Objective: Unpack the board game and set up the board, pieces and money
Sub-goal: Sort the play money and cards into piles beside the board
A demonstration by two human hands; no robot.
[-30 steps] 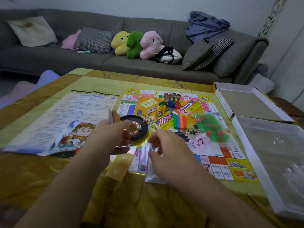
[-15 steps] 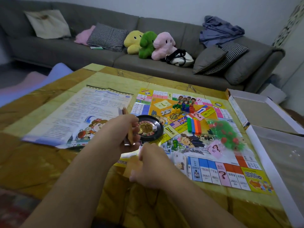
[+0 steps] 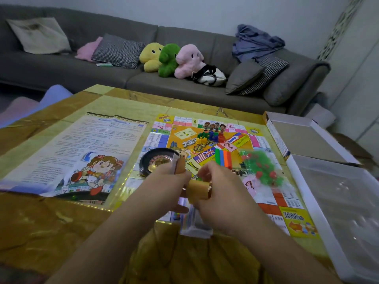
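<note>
The colourful game board [image 3: 266,201] lies flat on the table, with the rule sheet [image 3: 71,152] to its left. My left hand [image 3: 164,189] grips a stack of orange play money [image 3: 180,165] upright above the board's near edge. My right hand [image 3: 217,193] pinches a curled orange note [image 3: 199,190] next to it. On the board sit a black roulette wheel [image 3: 153,160], coloured pawns [image 3: 211,137], coloured sticks [image 3: 223,157], a bag of green and red houses [image 3: 260,167] and pink question-mark cards [image 3: 249,185]. More notes [image 3: 194,222] lie under my hands.
The open game box [image 3: 303,138] and its clear plastic insert tray [image 3: 344,206] lie at the table's right edge. A grey sofa [image 3: 102,74] with cushions, three plush toys [image 3: 170,58] and a bag stands behind the table.
The view has swung a little left. My hands have come together above the board's near edge; the right hand has lifted and now pinches a curled note beside the stack in my left.
</note>
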